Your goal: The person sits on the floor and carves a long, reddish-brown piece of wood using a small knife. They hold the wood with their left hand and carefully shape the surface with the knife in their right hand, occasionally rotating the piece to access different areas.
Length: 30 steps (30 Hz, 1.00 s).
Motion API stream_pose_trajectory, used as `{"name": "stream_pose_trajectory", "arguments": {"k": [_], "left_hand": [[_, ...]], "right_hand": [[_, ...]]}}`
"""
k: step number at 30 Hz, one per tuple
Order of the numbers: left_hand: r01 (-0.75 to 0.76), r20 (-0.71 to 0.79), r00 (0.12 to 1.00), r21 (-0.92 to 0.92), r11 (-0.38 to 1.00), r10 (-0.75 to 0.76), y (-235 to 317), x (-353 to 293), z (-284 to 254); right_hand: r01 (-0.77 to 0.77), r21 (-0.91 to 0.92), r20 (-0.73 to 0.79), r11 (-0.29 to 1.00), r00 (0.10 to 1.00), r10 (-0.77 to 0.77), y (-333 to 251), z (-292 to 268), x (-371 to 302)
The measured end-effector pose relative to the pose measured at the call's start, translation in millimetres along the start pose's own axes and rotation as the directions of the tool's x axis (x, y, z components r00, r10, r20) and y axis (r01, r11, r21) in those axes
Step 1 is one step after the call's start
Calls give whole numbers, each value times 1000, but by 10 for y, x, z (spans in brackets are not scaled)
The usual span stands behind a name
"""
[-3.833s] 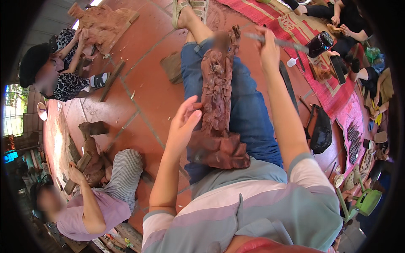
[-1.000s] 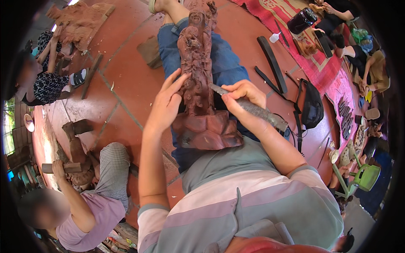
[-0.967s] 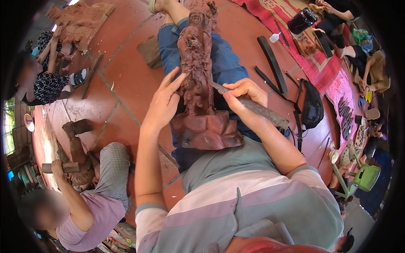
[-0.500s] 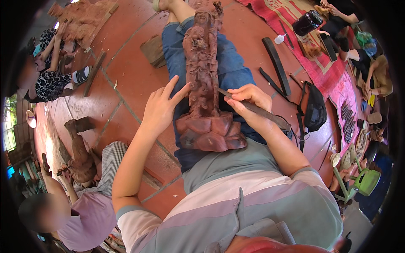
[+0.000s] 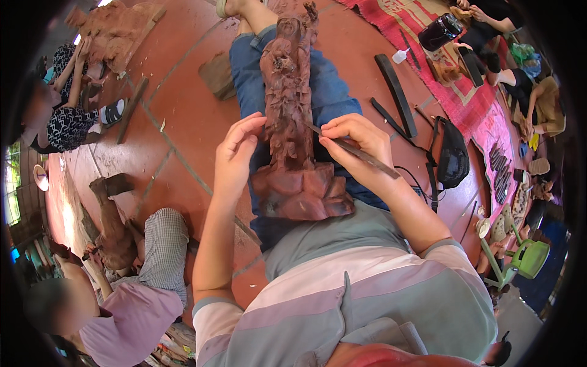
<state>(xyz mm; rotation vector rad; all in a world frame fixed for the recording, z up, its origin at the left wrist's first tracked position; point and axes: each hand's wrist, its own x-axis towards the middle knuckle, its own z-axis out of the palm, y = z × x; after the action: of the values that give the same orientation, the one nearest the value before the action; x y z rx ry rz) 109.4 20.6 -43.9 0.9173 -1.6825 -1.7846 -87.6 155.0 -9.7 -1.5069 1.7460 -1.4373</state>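
A reddish-brown carved wooden statue [image 5: 290,104] lies along my legs, its faceted, rock-like base [image 5: 302,192] towards my belly. At its left side my left hand [image 5: 235,150] is open, the fingers stretched and slightly bent. Their tips come up to the statue's edge; whether they touch is unclear. A thin, flat, dark bar-shaped tool [image 5: 365,159] is pinched in my right hand [image 5: 361,140] on the other side. The tool slants up to the left, its narrow tip at the statue's right side, above the base. Contact there is too fine to make out.
Right of my legs are dark wooden strips [image 5: 397,95] and a black bag [image 5: 454,153] on the tiles. A red mat [image 5: 422,73] carries a black jar [image 5: 440,32]. Co-workers sit at both sides, one [image 5: 131,318] near my left elbow. A green stool [image 5: 531,258] stands far right.
My left hand has shifted right and drawn its spread fingers closer together. The tool's tip has moved slightly left, onto or over the statue's right side. The whole view has shifted a little.
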Motion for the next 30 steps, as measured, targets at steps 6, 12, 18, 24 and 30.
{"name": "stream_pose_trajectory", "arguments": {"k": [6, 12, 18, 24, 30], "left_hand": [[-85, -86, 992, 70, 994, 91, -88, -185, 271], [-96, -110, 989, 60, 994, 102, -97, -180, 285], [-173, -158, 968, 152, 973, 197, -157, -174, 318], [-193, -171, 956, 251, 949, 239, -138, -186, 320], [-230, -198, 904, 525, 820, 380, 91, -311, 395]], "right_hand": [[171, -230, 150, 958, 979, -139, -51, 128, 82], [176, -292, 219, 940, 969, -113, -127, 98, 137], [174, -309, 172, 935, 977, -124, -138, 187, 32], [212, -270, 82, 939, 977, -197, -116, 206, -9], [137, -301, 153, 944, 984, -94, -236, 211, -83]]}}
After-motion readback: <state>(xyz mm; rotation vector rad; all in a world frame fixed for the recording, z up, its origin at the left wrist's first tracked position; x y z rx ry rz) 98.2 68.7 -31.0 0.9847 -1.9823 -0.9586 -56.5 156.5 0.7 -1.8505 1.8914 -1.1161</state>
